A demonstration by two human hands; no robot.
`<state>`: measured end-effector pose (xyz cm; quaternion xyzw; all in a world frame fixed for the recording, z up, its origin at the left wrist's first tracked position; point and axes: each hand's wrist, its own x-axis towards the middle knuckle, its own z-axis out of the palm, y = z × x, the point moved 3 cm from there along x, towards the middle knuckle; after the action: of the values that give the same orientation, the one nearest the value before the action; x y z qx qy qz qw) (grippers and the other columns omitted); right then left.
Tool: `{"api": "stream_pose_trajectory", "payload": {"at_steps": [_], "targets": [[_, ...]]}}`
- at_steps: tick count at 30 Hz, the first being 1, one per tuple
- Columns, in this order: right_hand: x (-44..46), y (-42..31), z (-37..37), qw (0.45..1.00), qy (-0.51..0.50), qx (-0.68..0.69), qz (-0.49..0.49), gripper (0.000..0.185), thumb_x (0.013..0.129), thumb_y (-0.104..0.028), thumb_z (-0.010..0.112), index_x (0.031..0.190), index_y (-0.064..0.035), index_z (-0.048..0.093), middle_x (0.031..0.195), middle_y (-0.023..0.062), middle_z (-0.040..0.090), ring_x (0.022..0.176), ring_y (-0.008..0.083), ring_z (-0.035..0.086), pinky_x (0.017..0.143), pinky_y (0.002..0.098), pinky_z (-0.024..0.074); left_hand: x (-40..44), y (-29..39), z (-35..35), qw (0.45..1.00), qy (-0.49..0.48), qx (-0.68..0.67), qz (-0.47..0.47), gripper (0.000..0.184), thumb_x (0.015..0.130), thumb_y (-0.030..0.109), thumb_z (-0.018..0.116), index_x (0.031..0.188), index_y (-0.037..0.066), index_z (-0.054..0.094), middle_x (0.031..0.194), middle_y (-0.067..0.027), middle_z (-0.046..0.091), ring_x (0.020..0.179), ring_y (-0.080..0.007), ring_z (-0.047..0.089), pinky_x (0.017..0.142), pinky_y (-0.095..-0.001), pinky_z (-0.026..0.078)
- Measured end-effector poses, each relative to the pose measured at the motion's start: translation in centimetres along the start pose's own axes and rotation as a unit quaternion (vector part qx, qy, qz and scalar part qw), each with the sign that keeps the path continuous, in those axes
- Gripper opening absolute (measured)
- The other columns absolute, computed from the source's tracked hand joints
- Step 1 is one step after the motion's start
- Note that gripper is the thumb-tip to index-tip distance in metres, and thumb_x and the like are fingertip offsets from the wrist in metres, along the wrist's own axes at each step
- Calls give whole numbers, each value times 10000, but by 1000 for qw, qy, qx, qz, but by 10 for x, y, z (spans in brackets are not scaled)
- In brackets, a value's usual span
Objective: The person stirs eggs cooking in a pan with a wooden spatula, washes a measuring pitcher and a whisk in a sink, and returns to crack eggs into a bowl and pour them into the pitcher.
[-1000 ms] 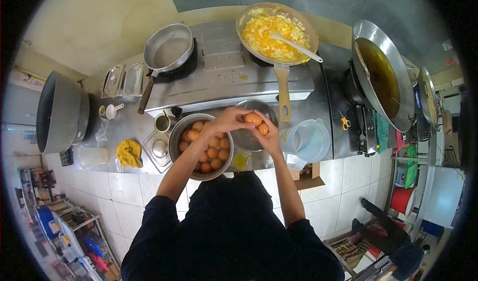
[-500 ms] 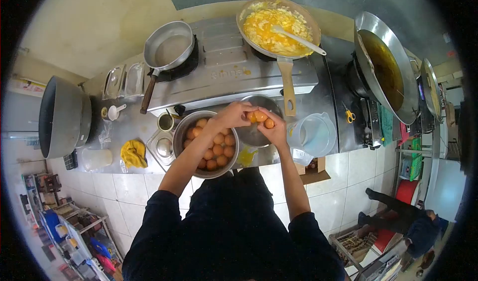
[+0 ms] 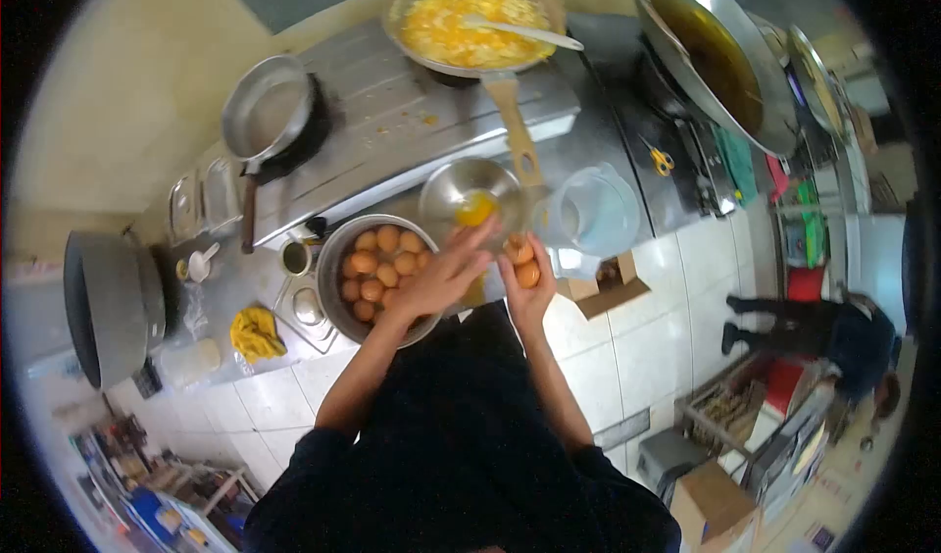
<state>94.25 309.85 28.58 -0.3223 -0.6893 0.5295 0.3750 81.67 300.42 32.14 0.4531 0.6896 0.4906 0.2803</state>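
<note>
In my right hand [image 3: 530,293] are two brown egg pieces [image 3: 523,263], one above the other; the upper looks like a cracked shell. My left hand [image 3: 453,271] has its fingers spread, blurred by motion, between the egg pot and the steel bowl. A yellow yolk [image 3: 476,208] lies in the steel bowl [image 3: 446,175]. Several brown eggs [image 3: 372,288] fill the metal pot [image 3: 334,303] beside my left wrist. Beyond the bowl, a frying pan [image 3: 510,112] holds a yellow egg mixture [image 3: 470,24] with a white spatula [image 3: 529,32] resting in it.
A clear plastic jug [image 3: 593,210] stands right of the bowl. An empty saucepan [image 3: 267,112] sits on the stove, and a wok of oil [image 3: 720,63] is at the right. Orange scissors [image 3: 662,162] and a yellow cloth [image 3: 257,334] lie on the counter. Another person [image 3: 843,345] is far right.
The egg was opened between my hands, and a yolk now shows in the bowl. My hands have parted and moved nearer my body. The camera view has turned and shifted.
</note>
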Motion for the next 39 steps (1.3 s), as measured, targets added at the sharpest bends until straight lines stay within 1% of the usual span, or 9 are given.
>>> {"api": "stream_pose_trajectory", "payload": {"at_steps": [3,9,14,17,21,24,28,31,39], "targets": [[-40,-8,-60,993,89,-73,-24,485,704,-54,770,1144,19,579,1122,165,621,1027,230,595,907,338,458,-38,-9,-29,972,-40,-167,-161,310,932,146,540,1229,59,549,1043,-49,643,936,-109,589,817,-257,471],[-7,30,-182,932,186,-288,119,591,814,-148,701,1310,20,426,934,86,643,827,162,608,755,291,483,-90,-102,-45,889,59,448,-77,450,802,221,611,1230,109,530,1165,-166,504,1124,-359,448,954,-487,338],[-9,144,-272,922,213,-274,170,522,839,-227,673,1187,13,366,705,59,593,594,135,550,547,277,443,-91,-108,-38,869,-24,476,-135,535,801,262,600,1287,87,460,1138,-199,489,1120,-351,444,968,-508,311],[-8,125,-283,962,245,-38,113,302,901,-141,537,1096,-53,323,825,83,546,657,140,536,576,273,451,-92,-110,-35,897,-9,436,-67,567,783,274,613,1261,12,454,1076,-219,529,1067,-361,500,948,-503,343],[12,14,-215,986,164,1,37,262,938,-126,454,1167,-55,350,1071,125,481,892,187,535,749,310,461,-82,-136,-21,899,-19,347,-268,588,831,304,594,1298,26,368,943,-240,633,786,-433,615,707,-506,494],[11,-48,-130,997,65,30,-21,464,864,-52,590,1278,-27,383,1157,142,497,1016,228,541,876,336,464,-86,-115,-31,907,-44,356,-220,538,849,270,578,1294,37,387,989,-217,628,848,-362,633,739,-447,506],[-19,-74,-25,974,-167,14,-152,463,751,-26,720,1174,-33,533,1169,157,562,1092,267,549,891,364,475,-102,-109,-37,955,226,-36,-189,400,925,275,440,1268,70,444,1168,-127,553,973,-243,592,745,-341,501],[-24,-83,50,945,-234,-36,-224,436,684,-95,787,1085,-56,621,1132,121,611,1031,299,585,861,369,485,-111,-103,-34,879,289,-325,-195,444,990,382,252,1278,102,443,1251,-59,495,1019,-163,550,703,-250,479],[-8,-76,87,911,-263,-47,-314,489,695,-98,778,1146,-56,595,1144,138,612,1033,290,591,859,358,477,-82,-41,-32,843,261,-441,-163,667,966,560,131,1380,76,330,1335,-110,424,1228,-214,422,1022,-346,350]]}}
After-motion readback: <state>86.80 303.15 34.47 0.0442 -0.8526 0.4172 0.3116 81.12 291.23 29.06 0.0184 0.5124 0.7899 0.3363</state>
